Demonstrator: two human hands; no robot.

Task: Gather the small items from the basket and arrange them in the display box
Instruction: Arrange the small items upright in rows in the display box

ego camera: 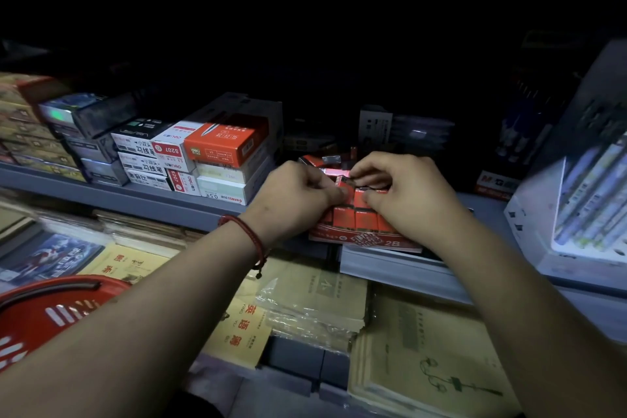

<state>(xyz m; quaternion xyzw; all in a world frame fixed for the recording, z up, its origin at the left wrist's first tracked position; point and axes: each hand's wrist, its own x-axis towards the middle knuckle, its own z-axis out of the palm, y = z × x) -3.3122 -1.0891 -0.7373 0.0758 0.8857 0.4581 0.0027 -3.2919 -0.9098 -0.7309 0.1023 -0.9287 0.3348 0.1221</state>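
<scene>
Red packets (356,219) stood in tight upright rows in the display box (366,241), which sat on the grey shelf (135,193) with "2B" printed on its front lip. Both hands worked over the middle of that box. The left hand (298,190) had its fingers curled in, with thumb and fingertips closed on a packet at the edge of the rows. The right hand (397,193), also curled, pinched at packets just beside it, and the two sets of fingertips nearly touched. Whether they shared one packet or held one each could not be told in the dim light.

The step in hand looked like the arranging: seating loose red packets into the next row. The front rows seemed full, while the back of the box held a few packets lying askew. The next move probably called for pressing the pinched packet down square with its neighbours, then straightening the tilted ones behind. A careless push could tip the standing rows.

A red cord bracelet (247,234) circled the left wrist. The red basket (51,312) sat well apart at the lower left, under the left forearm, and its contents could not be seen. Stacked Deli pen boxes (224,142) stood just left of the display box, hemming in the left hand. A tilted rack of pens (590,200) stood to the right. Exercise books (237,332) lay on the lower shelf beneath the arms.
</scene>
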